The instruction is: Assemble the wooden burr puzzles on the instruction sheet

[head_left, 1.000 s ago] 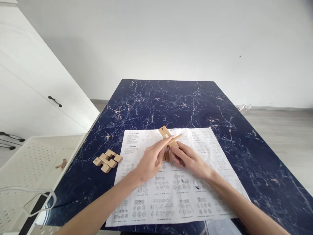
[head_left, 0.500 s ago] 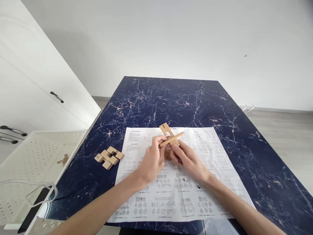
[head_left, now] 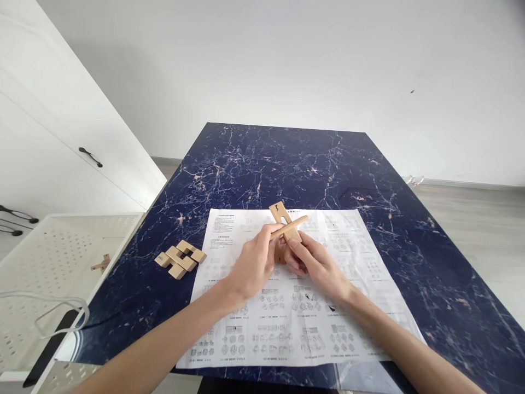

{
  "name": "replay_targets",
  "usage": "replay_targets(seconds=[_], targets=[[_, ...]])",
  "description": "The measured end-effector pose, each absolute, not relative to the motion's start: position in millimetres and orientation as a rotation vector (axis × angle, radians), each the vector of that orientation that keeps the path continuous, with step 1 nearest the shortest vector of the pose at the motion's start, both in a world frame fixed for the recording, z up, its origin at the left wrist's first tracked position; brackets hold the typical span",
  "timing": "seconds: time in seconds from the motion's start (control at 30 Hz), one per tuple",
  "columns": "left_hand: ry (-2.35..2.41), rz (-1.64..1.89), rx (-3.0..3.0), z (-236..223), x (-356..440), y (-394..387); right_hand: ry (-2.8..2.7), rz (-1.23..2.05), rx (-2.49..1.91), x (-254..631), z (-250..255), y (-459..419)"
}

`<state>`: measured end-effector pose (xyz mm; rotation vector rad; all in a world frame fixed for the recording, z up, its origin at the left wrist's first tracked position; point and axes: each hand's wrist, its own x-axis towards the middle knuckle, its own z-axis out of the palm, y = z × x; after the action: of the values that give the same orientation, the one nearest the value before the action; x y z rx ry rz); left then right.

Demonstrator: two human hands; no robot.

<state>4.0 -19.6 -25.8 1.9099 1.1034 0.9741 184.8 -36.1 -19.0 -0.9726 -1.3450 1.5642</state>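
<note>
Over the printed instruction sheet [head_left: 262, 317], both hands hold light wooden puzzle pieces close together. My left hand [head_left: 258, 257] pinches a narrow wooden puzzle piece [head_left: 296, 223] that lies slantwise across a slotted piece. That slotted wooden puzzle piece [head_left: 277, 209], marked with a 3, points up and to the left, its lower end gripped by the thumb and fingers of my right hand [head_left: 309, 254]. More wood shows below, between the hands, partly hidden by the fingers.
Several interlocked wooden pieces [head_left: 180, 259] lie on the dark blue marbled table [head_left: 283, 164], left of the sheet. A white perforated surface [head_left: 49, 246] at left carries a small wooden piece [head_left: 100, 264] and a white cable [head_left: 61, 300]. White cabinets [head_left: 61, 126] stand behind it.
The view has shifted slightly. The narrow piece has turned a little against the slotted piece, whose slot shows more. Both hands keep their grip.
</note>
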Motion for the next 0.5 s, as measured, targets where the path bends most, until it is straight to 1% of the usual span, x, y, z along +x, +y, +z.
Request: replay_targets(seconds=[0.33,0.5], targets=[[1.059,1.058,2.012,-24,3,-16,-1.153,1.712,-0.885,189,-13,-34],[0.944,1.233,1.918,-15,5,-16,-0.922,1.864,-0.764,198,-12,-27]])
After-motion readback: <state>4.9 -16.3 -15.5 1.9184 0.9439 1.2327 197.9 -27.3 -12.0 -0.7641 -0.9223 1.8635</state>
